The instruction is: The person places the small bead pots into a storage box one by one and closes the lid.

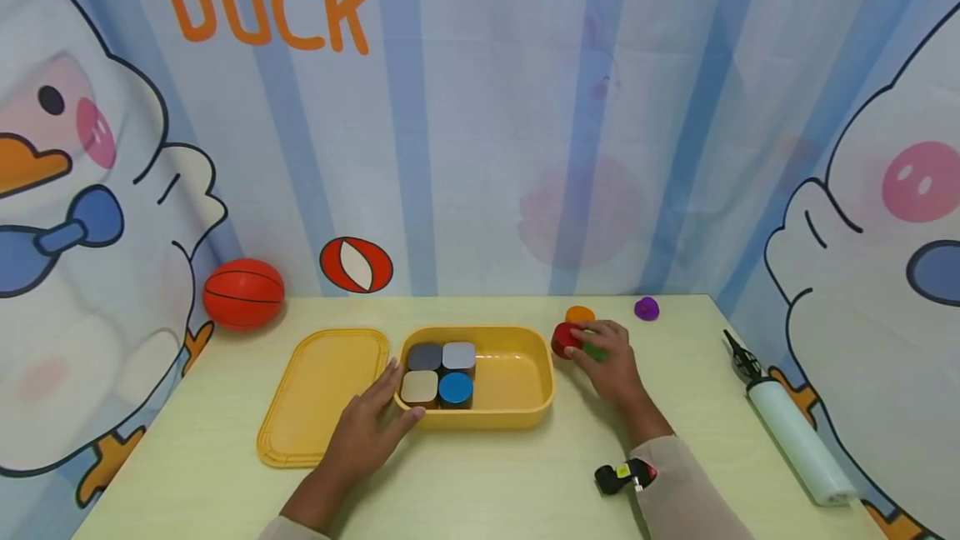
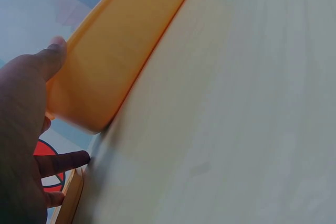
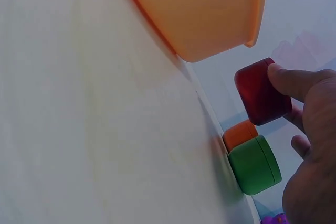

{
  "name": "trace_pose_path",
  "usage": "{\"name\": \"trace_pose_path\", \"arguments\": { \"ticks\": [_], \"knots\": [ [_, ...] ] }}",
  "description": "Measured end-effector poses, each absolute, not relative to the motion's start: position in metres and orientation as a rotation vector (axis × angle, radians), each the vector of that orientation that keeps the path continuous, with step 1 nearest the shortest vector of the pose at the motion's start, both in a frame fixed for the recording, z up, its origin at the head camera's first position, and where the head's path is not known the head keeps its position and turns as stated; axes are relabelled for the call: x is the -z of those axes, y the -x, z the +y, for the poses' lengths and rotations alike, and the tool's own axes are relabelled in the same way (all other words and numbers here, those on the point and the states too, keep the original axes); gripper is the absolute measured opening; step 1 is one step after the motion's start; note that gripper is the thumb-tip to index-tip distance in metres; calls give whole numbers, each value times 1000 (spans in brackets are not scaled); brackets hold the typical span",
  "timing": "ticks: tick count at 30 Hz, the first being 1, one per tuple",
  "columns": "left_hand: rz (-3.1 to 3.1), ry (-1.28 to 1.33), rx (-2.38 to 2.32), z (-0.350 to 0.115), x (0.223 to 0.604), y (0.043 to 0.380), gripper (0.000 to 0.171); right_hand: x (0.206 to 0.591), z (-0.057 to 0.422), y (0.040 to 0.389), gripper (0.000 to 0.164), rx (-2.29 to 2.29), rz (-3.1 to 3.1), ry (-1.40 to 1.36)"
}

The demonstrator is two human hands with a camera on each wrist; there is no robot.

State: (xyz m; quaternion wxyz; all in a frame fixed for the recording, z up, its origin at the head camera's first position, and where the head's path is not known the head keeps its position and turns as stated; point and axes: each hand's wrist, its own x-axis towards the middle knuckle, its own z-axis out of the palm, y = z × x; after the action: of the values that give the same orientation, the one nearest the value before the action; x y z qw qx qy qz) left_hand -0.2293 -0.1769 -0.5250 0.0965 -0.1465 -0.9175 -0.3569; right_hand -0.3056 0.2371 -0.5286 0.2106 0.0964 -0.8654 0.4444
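Observation:
My right hand [image 1: 611, 361] pinches a small red lidded container [image 3: 257, 95] between thumb and fingers, lifted off the table to the right of a yellow box [image 1: 517, 419]. A green container [image 3: 254, 166] and an orange one [image 1: 580, 314] stand beneath and behind that hand. Inside the box's left half sit four-sided dark grey [image 1: 425, 356], light grey [image 1: 459, 355] and beige [image 1: 419, 387] containers, plus a round-topped blue one [image 1: 455, 388]. With fingers extended, my left hand [image 1: 367, 427] touches the box's front left corner, thumb against the front wall.
A yellow lid [image 1: 322, 390] lies flat left of the box. Behind it is a red ball [image 1: 243, 294]. At the back right sits a small purple object [image 1: 647, 308]. A pale roll-shaped tube with a black nozzle [image 1: 798, 440] lies along the right edge. A duck-printed curtain [image 1: 480, 107] hangs behind.

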Motion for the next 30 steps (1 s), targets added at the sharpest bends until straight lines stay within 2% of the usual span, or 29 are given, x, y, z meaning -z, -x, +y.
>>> {"name": "trace_pose_path", "arguments": {
  "ticks": [19, 30],
  "knots": [
    [-2707, 436, 1077, -176, 527, 230, 83, 508, 233, 303, 38, -1198, -2223, -295],
    [-2700, 426, 1070, -177, 528, 231, 84, 493, 212, 300, 41, -1224, -2248, -278]
  ]
}}
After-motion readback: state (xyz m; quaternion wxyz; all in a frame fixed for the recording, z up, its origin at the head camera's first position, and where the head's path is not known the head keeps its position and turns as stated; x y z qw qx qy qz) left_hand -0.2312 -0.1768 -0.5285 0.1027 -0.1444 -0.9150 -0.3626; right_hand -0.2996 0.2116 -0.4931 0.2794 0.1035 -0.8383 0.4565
